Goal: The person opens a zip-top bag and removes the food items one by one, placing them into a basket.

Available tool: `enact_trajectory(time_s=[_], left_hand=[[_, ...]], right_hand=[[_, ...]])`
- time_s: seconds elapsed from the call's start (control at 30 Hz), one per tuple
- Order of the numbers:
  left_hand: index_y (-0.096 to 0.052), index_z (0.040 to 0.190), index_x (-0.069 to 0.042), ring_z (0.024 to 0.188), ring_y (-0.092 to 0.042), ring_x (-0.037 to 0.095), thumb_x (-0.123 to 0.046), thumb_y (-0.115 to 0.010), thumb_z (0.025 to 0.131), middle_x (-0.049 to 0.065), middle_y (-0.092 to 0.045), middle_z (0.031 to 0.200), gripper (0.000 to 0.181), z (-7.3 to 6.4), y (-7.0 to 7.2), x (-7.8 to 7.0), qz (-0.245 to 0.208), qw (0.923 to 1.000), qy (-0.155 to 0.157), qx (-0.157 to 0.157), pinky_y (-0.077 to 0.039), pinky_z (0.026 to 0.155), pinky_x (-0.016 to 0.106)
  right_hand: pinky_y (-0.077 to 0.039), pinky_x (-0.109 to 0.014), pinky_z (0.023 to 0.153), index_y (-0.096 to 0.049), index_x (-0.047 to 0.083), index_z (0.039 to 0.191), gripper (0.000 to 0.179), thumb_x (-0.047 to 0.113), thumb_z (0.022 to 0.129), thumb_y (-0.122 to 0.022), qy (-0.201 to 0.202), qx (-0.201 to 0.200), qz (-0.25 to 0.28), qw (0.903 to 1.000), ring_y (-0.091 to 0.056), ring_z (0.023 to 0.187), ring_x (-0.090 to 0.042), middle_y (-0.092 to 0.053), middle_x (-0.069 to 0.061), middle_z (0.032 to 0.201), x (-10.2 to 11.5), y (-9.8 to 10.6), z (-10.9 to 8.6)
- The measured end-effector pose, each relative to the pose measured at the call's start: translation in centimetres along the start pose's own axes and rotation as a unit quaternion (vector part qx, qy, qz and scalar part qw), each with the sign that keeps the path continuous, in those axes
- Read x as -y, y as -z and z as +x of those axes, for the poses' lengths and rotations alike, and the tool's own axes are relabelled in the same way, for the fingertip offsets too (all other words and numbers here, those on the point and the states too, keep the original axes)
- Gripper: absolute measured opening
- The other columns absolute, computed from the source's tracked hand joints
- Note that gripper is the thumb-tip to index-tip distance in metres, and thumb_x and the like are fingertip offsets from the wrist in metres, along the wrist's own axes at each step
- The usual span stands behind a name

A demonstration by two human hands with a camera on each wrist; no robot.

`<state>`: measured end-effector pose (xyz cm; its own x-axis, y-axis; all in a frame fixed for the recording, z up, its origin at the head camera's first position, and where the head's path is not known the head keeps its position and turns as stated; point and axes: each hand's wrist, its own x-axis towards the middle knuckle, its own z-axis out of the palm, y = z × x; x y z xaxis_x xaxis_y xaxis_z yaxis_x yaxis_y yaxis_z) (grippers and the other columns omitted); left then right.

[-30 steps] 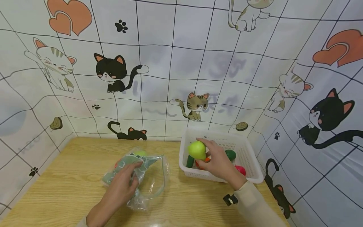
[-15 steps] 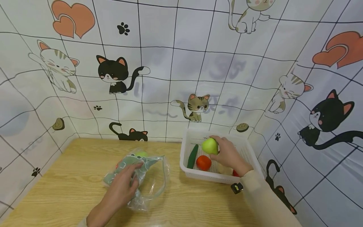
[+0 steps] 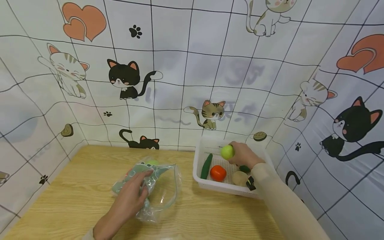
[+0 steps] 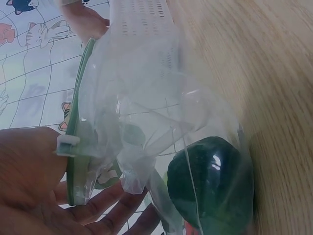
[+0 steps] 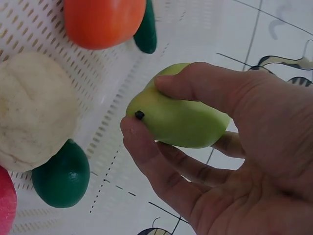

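My right hand [image 3: 244, 154] grips a yellow-green pear [image 5: 183, 110] between thumb and fingers, over the back part of a white plastic basket [image 3: 196, 168]. A small dark stem tip shows on the pear in the right wrist view. My left hand [image 3: 132, 191] holds the edge of a clear zip bag [image 3: 168, 186] with a green print, fingers loosely curled behind its zip strip [image 4: 78, 112]. Through the plastic, a dark green rounded thing [image 4: 210, 183] shows in the left wrist view, and a light green one [image 3: 152, 162] in the head view.
Inside the basket lie a cucumber [image 3: 206, 166], a tomato [image 3: 218, 173], a beige lumpy round thing [image 3: 240, 178], a dark green oval thing [image 5: 61, 176] and a pink thing [image 5: 6, 200]. Bag and basket stand on a wooden table [image 3: 192, 213], backed by a cat-print curtain [image 3: 168, 73].
My right hand has moved right and slightly back with the pear, uncovering the cucumber, the tomato and the beige thing. The left hand and bag stay nearly in place.
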<state>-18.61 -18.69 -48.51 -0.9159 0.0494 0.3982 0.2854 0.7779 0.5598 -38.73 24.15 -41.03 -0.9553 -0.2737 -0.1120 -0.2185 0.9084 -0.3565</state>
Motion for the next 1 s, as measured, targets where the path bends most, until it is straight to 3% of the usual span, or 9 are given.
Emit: enact_trajectory(time_s=[0.2,0.43,0.63,0.8,1.0], left_hand=[[-0.073,0.153,-0.011,0.098,-0.07,0.011,0.008,-0.076,0.099,0.013,-0.078,0.149,0.058,0.3,0.3,-0.2,0.01,0.9998,-0.012,-0.01,-0.059,0.075,0.026],[-0.072,0.154,-0.011,0.093,-0.065,0.01,0.008,-0.075,0.1,0.013,-0.077,0.148,0.058,0.3,0.5,-0.4,0.002,0.9999,-0.009,-0.009,-0.053,0.069,0.023],[-0.072,0.154,-0.012,0.084,-0.058,0.007,0.009,-0.075,0.099,0.012,-0.078,0.146,0.059,0.3,0.6,-0.5,-0.002,1.0,-0.004,-0.009,-0.051,0.067,0.022],[-0.073,0.154,-0.013,0.085,-0.057,0.008,0.009,-0.075,0.099,0.011,-0.079,0.144,0.058,0.3,0.6,-0.5,0.004,1.0,-0.003,-0.009,-0.051,0.069,0.022],[-0.073,0.152,-0.012,0.086,-0.058,0.008,0.009,-0.076,0.098,0.011,-0.079,0.14,0.058,0.2,0.5,-0.5,0.012,0.9998,-0.006,-0.013,-0.051,0.07,0.023]], right_hand=[[-0.069,-0.038,0.077,-0.061,-0.008,0.148,0.069,0.006,0.087,-0.091,-0.034,0.041,-0.013,0.9985,-0.072,0.1,-0.037,-0.073,-0.026,0.126,-0.4,-0.2,0.9],[-0.067,-0.039,0.084,-0.061,-0.006,0.149,0.07,0.005,0.087,-0.091,-0.057,0.064,-0.02,0.9962,-0.071,0.103,-0.034,-0.072,-0.024,0.127,0.3,-0.6,1.0],[-0.062,-0.039,0.081,-0.065,-0.002,0.138,0.056,0.007,0.089,-0.091,-0.068,0.071,-0.03,0.9947,-0.066,0.098,-0.032,-0.07,-0.018,0.117,0.3,-1.2,1.0],[-0.06,-0.049,0.094,-0.068,-0.002,0.134,0.053,0.013,0.09,-0.092,-0.07,0.073,-0.057,0.9933,-0.064,0.101,-0.033,-0.071,-0.016,0.115,0.5,-1.3,1.0],[-0.062,-0.059,0.111,-0.063,-0.006,0.15,0.066,0.018,0.095,-0.09,-0.084,0.077,-0.077,0.9905,-0.065,0.109,-0.035,-0.073,-0.021,0.13,1.0,-1.1,1.2]])
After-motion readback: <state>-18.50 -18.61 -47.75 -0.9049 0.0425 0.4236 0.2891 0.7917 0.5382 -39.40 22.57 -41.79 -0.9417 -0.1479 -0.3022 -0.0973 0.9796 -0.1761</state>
